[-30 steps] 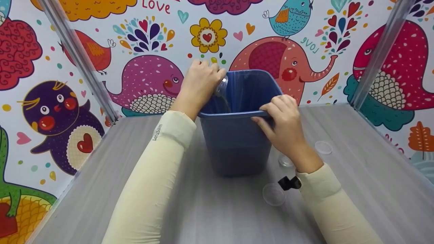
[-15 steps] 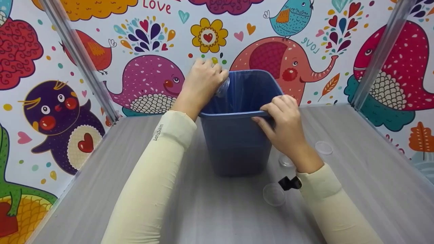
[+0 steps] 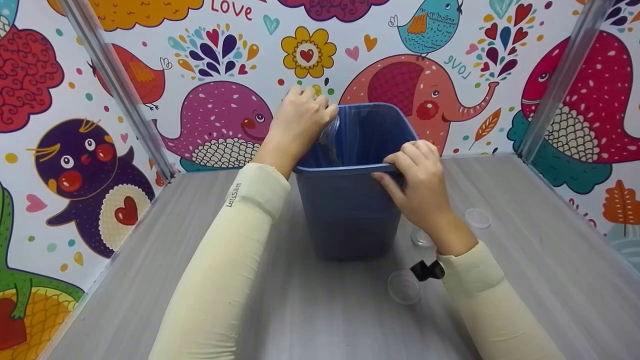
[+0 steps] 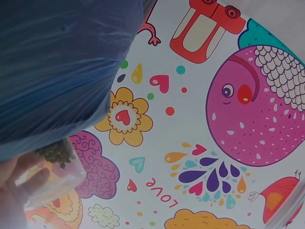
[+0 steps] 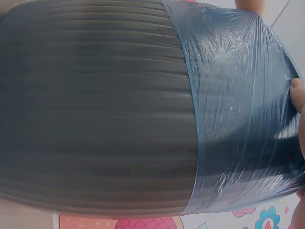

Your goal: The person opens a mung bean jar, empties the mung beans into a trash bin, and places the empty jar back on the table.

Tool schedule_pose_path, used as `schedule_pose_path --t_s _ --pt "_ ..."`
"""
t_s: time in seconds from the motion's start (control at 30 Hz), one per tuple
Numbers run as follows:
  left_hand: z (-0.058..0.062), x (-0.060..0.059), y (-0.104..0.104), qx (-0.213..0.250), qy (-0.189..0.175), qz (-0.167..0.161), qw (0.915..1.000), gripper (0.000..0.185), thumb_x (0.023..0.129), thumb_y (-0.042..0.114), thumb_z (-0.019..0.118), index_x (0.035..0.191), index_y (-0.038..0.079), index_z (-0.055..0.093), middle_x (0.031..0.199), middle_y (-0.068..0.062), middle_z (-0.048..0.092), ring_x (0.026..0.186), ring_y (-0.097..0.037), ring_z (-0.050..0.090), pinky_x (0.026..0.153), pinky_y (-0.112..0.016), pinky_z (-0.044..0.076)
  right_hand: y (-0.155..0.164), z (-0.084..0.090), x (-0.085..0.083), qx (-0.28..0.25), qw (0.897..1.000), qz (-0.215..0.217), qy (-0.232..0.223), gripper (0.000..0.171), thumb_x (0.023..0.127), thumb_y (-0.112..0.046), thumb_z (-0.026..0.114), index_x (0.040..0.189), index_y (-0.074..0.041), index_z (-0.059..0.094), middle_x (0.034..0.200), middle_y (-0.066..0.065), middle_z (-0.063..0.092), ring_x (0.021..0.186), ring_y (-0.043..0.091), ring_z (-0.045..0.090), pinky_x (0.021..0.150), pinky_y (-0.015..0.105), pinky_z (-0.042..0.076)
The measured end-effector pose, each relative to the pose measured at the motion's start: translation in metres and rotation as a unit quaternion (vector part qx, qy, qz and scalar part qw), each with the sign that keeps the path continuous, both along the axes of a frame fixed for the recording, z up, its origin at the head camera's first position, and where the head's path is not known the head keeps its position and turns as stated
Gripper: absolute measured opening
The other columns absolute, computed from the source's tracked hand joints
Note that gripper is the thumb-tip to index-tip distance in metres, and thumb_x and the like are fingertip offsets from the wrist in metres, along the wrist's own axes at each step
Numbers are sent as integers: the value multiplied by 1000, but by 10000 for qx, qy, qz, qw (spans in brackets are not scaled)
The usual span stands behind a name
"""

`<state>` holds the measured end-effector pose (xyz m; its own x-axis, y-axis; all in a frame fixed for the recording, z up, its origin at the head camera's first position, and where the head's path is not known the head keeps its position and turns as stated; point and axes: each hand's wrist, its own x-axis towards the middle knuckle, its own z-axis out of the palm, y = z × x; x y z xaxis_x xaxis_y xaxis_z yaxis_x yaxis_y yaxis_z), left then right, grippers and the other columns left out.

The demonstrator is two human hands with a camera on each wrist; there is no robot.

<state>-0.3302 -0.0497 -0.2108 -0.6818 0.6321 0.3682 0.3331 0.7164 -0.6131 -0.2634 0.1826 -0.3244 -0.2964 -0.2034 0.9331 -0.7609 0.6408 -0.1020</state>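
Note:
A dark bin [image 3: 345, 215] lined with a blue plastic bag [image 3: 365, 130] stands at the middle of the grey table. My left hand [image 3: 300, 122] holds a small clear cup [image 3: 330, 129] tipped over the bin's left rim; dark bits lie at the cup's mouth [image 4: 57, 152] in the left wrist view. My right hand [image 3: 417, 175] grips the bin's near rim at its right corner. The right wrist view is filled by the ribbed bin wall [image 5: 95, 109] and the bag's folded edge [image 5: 238, 109], with a fingertip [image 5: 298, 93] at the right.
Clear round lids lie on the table near my right forearm: one [image 3: 403, 287] in front, one [image 3: 477, 218] to the right, and a small clear cup [image 3: 421, 237] beside the bin. Patterned walls with metal posts close off the back and sides.
The tipped cup shifted slightly in my left hand over the bin's rim. My right hand and the bin have stayed in place.

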Motion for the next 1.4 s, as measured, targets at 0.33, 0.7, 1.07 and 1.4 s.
schedule_pose_path --t_s 0.33,0.7,1.07,1.4 --pt "1 1 1 -240 85 -12 9997 39 98 12 76 135 14 64 130 -13 72 122 -32 64 109 -48 50 1 0 0 60 10000 -28 33 21 90 -14 85 95 -1 70 84 13 59 91 34 55 97 55 41" --pt "1 0 1 -487 178 52 9986 38 99 14 75 135 15 64 132 -14 70 122 -32 60 107 -47 49 1 0 0 39 10000 -41 -6 22 90 -15 86 95 0 70 85 13 59 92 34 56 99 55 41" --pt "1 1 2 -730 305 203 9967 51 95 14 80 142 18 60 139 -15 66 133 -35 55 120 -54 39 1 0 -1 32 10000 -40 -32 22 90 -16 86 95 0 70 85 13 60 93 35 56 99 55 41" --pt "2 1 3 -969 439 176 9942 46 94 14 80 136 17 61 141 -14 65 138 -35 52 124 -55 32 1 0 -2 43 10000 8 72 21 91 -16 84 93 -2 69 83 12 59 90 34 56 96 53 41"
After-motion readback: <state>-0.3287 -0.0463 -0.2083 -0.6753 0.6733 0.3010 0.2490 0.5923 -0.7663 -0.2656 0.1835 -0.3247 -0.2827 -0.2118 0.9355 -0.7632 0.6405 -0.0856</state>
